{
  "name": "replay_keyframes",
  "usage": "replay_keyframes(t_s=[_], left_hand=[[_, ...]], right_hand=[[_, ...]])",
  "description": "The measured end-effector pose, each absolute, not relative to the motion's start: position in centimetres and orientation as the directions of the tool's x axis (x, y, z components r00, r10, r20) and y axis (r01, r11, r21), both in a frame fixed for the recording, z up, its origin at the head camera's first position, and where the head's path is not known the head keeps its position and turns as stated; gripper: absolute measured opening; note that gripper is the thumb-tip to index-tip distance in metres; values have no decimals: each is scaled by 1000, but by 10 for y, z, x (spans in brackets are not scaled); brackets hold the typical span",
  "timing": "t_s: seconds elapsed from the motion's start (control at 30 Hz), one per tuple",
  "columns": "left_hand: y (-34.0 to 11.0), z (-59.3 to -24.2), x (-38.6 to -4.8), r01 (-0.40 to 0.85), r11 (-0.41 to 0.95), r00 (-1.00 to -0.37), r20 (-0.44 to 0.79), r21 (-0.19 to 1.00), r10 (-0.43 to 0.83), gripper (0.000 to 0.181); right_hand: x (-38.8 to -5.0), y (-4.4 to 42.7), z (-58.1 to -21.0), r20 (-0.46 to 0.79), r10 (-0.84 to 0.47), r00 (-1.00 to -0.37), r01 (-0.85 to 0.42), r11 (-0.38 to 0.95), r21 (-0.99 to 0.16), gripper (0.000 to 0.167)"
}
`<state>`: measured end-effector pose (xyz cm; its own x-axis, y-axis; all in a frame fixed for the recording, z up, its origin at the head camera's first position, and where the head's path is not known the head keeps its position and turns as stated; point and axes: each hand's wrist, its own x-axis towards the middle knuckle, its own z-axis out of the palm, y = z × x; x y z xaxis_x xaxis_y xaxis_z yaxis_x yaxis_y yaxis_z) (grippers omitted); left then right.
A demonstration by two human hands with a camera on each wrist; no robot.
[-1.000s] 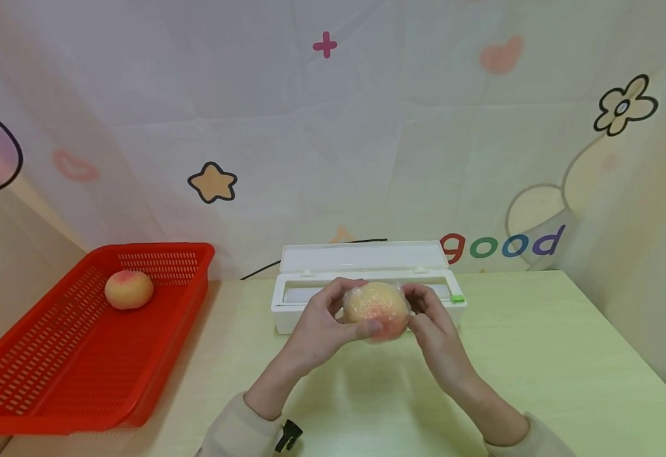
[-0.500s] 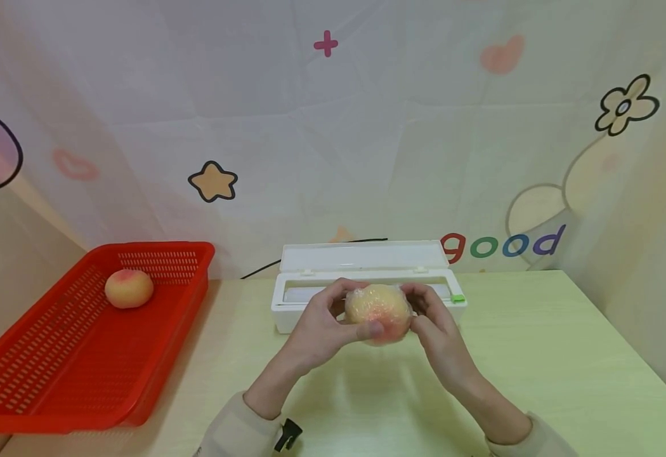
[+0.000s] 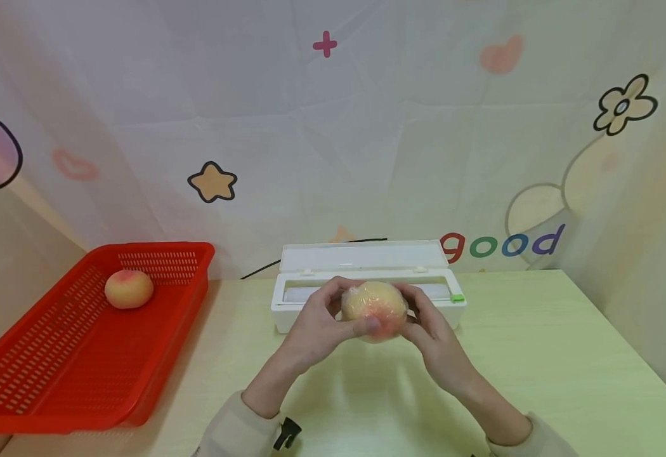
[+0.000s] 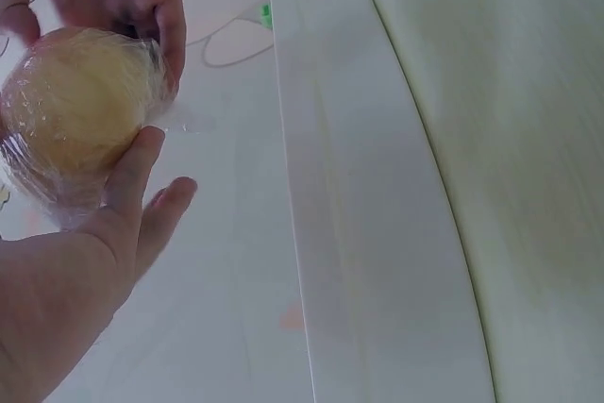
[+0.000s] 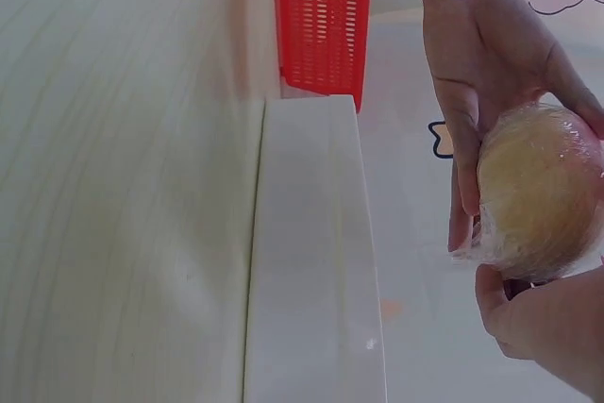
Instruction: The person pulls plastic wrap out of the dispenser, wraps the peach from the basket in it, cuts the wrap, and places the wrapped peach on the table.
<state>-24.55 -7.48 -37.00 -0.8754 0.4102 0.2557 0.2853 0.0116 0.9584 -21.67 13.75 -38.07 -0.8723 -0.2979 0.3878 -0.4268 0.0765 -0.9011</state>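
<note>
Head view: above the worktop [image 3: 538,355], the left hand [image 3: 320,325] and right hand [image 3: 439,346] grip a film-wrapped peach [image 3: 375,304] — before the open cling-film dispenser [image 3: 365,257]; another peach [image 3: 129,290] lies in the red basket [image 3: 101,362]. Left wrist: loose film [image 4: 179,122] juts from the wrapping. Right wrist: both hands hold the fruit — on opposite sides.

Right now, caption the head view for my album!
Left hand and right hand hold a wrapped peach near an open box.

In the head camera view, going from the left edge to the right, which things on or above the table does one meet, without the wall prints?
Red basket with a loose peach inside → left hand → film-wrapped peach → right hand.
</note>
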Motion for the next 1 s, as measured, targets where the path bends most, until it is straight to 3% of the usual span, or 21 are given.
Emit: replay_keyframes(t_s=[0.37,0.7,1.0], left_hand=[[-77,-369,-243,277,38,-841,223,960,493,62],[-76,-369,-243,239,22,-835,194,971,515,57],[-73,-368,-241,162,-44,-821,160,986,548,56]], right_hand=[[-220,138,-382,345,-256,-903,-388,139,-911,58],[-219,140,-376,312,-330,-891,-343,39,-939,46],[-218,138,-378,303,-329,-894,-315,-18,-949,49]])
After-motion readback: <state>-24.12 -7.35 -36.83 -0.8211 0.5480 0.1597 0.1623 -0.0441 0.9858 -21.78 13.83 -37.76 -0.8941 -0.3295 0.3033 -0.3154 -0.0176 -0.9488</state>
